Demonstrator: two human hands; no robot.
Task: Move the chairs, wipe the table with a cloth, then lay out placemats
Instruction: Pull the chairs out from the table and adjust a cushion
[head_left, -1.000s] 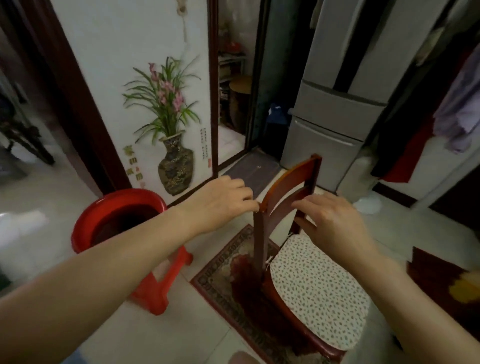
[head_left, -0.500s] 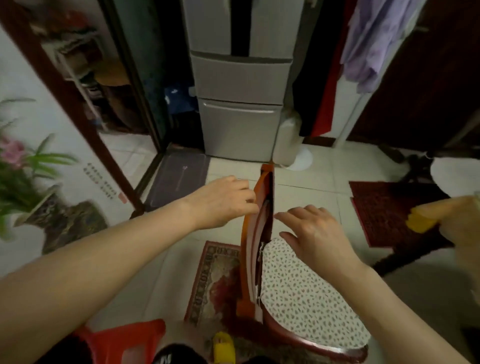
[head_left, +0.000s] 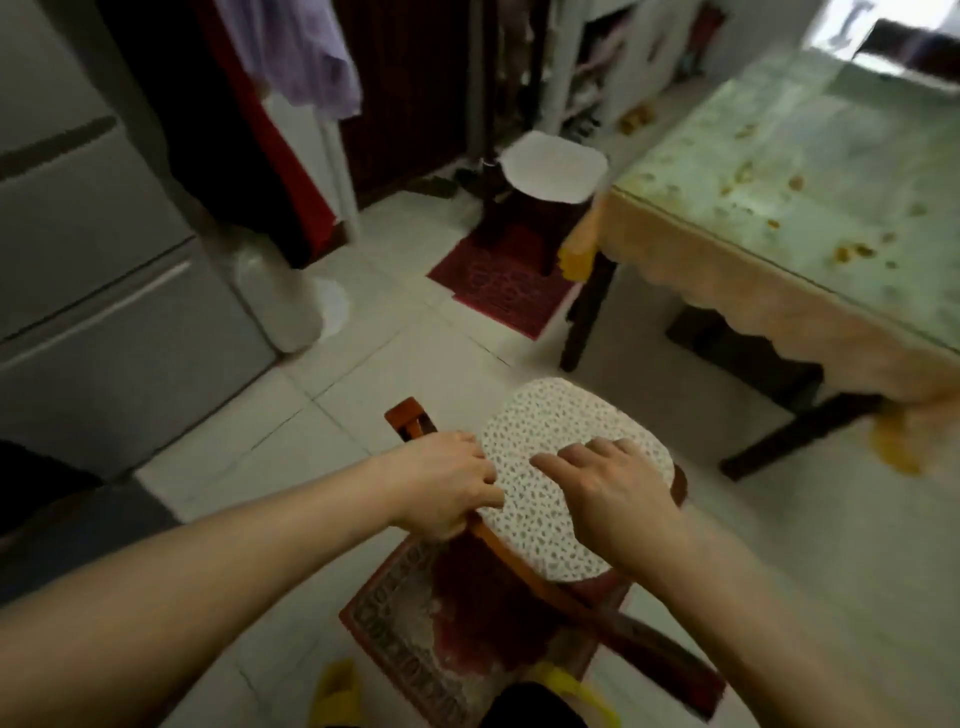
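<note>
Chair (head_left: 519, 564) of reddish wood stands on a small rug (head_left: 405, 623) on the tiled floor (head_left: 415, 353), apart from the counter (head_left: 810, 171)'s cloth-draped edge, with bare tile between them. Behind it the fridge (head_left: 104, 291) leaves open floor. A speckled white cushion (head_left: 550, 431) covers the seat, which faces the counter; the back rail runs diagonally from far left to near right. The left hand (head_left: 447, 483) grips that rail; the right hand (head_left: 613, 493) lies on the cushion, fingers straight and loosely spread.

chair (head_left: 519, 558): glossy wood | cushion (head_left: 545, 447): speckled cloth | table (head_left: 810, 171): glossy top | floor (head_left: 374, 358): smooth tile
</note>
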